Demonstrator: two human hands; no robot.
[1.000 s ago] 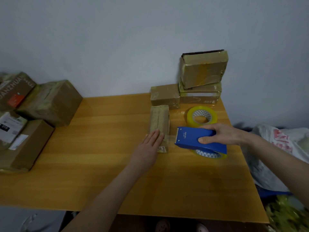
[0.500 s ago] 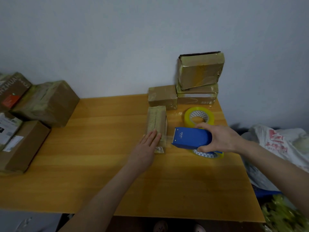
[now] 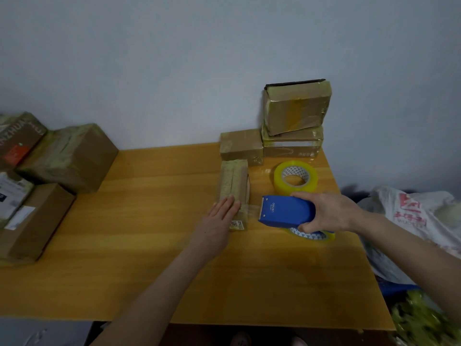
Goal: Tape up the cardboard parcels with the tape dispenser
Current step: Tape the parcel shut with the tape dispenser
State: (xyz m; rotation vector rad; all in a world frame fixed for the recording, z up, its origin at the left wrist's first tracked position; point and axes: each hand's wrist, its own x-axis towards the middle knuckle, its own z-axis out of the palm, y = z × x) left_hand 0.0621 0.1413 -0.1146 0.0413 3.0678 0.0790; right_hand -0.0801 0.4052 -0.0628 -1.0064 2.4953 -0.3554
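Hands (image 3: 219, 219) (image 3: 329, 213) on glossy oblong parcel (image 3: 233, 181), blue dispenser (image 3: 287, 213)

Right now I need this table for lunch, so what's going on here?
A person is taping up a narrow parcel on the wooden table. Their left hand presses flat on its near end. The right hand grips the blue tape dispenser just beside it, with a strip of clear tape stretched between the two. A spare tape roll lies behind the dispenser, three taped parcels sit at the far edge, and more boxes are piled at the left.
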